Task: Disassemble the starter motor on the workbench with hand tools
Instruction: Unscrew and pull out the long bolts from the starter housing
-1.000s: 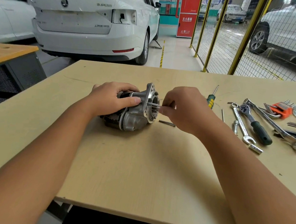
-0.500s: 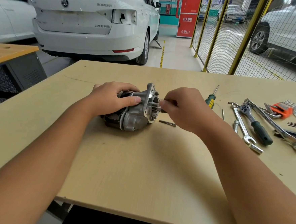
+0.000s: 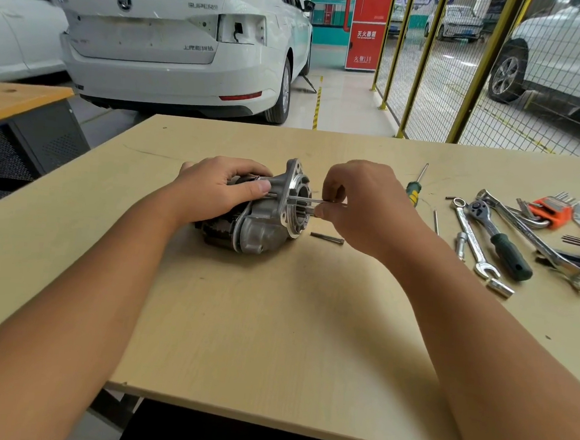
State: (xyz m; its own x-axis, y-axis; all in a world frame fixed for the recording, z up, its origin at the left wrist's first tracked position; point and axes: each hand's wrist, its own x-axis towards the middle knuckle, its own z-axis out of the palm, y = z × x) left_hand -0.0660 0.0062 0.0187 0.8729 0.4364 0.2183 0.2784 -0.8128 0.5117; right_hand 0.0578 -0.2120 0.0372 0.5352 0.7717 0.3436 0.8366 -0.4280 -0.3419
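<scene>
while pinched by right hand [image 3: 361, 204], long bolt [image 3: 302, 199] through starter motor [image 3: 264, 218]

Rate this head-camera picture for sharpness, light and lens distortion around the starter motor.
Head view: the starter motor and both hands are sharp enough to read; the thin bolt pinched by the right hand is slightly smeared. Light is soft and even, with faint shadows on the workbench and no harsh glare. The wide lens bows the yellow fence posts and stretches the forearms.
</scene>
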